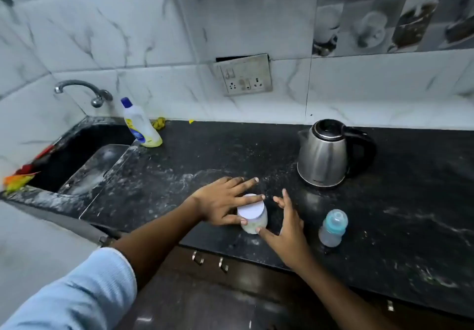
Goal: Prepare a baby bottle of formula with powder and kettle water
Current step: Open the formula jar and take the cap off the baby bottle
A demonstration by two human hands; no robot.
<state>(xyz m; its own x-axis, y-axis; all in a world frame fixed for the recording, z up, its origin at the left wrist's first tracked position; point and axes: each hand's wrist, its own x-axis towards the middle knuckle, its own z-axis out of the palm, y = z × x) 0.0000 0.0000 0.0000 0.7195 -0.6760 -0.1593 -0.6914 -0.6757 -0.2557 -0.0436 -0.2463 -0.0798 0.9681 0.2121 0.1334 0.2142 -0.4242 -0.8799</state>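
Head view: left hand point(218, 201) lies straight-fingered on the small clear white-lidded jar point(254, 222) of pale powder. Right hand point(289, 232), fingers spread wide, touches the jar's right side with its thumb.

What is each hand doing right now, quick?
Left hand: open, straight fingers resting on the jar lid.
Right hand: open, fingers spread, one fingertip at the jar's side, holding nothing.
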